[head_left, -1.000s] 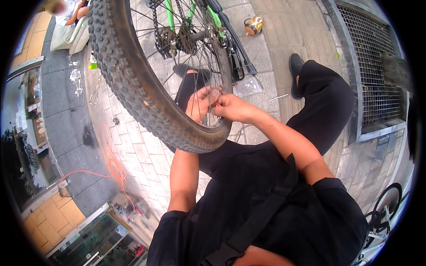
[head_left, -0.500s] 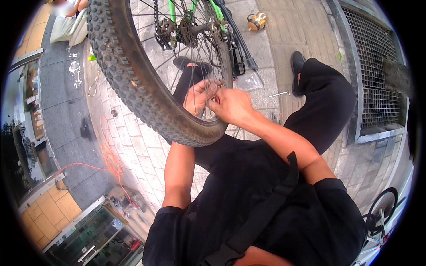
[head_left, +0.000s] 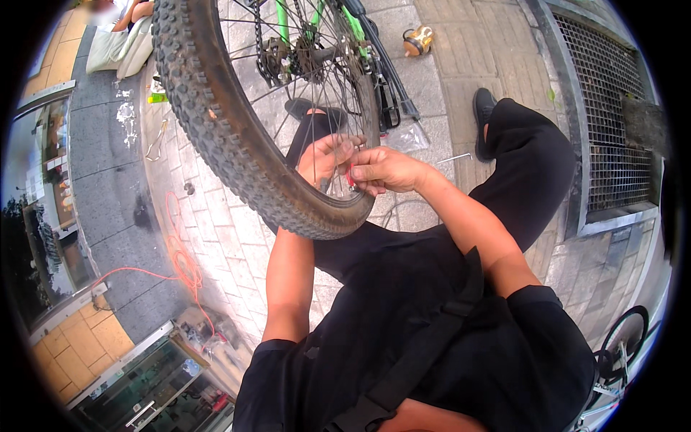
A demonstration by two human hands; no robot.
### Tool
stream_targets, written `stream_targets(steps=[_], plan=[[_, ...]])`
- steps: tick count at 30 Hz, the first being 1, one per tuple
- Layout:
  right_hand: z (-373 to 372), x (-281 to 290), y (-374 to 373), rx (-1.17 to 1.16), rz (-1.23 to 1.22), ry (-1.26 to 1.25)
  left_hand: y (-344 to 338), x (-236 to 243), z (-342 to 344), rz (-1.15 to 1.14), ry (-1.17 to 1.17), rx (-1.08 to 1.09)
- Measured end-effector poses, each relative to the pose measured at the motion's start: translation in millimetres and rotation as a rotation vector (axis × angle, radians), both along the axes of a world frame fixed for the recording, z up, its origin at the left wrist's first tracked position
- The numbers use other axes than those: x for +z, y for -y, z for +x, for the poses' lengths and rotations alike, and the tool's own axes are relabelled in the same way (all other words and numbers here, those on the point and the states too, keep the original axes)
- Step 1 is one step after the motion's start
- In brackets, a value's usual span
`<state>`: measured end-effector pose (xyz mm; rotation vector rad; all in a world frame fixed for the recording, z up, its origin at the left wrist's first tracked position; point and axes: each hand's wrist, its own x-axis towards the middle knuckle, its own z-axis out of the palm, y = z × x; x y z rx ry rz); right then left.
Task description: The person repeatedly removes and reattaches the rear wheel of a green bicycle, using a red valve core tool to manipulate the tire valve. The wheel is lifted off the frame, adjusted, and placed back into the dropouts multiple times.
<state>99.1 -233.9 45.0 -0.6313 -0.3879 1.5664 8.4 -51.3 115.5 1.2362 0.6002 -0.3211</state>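
Currently mid-job, I judge: bike wheel (head_left: 188,86) between both arms, tyre (head_left: 241,169) fitted. My right hand (head_left: 389,171) pinches small red piece (head_left: 350,173) inside tyre's lower edge; left hand (head_left: 325,156) reaches behind wheel, fingers curled, hold unclear. Amount left: cannot tell.

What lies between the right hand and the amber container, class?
In the head view, a clear plastic bag and a black bar lie between the right hand and the amber container.

Single head-worn fisheye, facing down past wearer's black shirt (head_left: 374,324), wheel (head_left: 223,144) close.
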Motion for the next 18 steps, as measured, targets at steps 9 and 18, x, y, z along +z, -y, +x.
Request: stream_targets(steps=[9,18], plan=[[-19.4,42.9,-3.7,-0.319,-0.446,0.944,4.0,-19.1,-5.2,0.042,0.018,0.078],[4.0,44.7,18.3,-0.434,-0.157,1.173,1.1,-44.4,-5.3,0.092,0.12,0.048]])
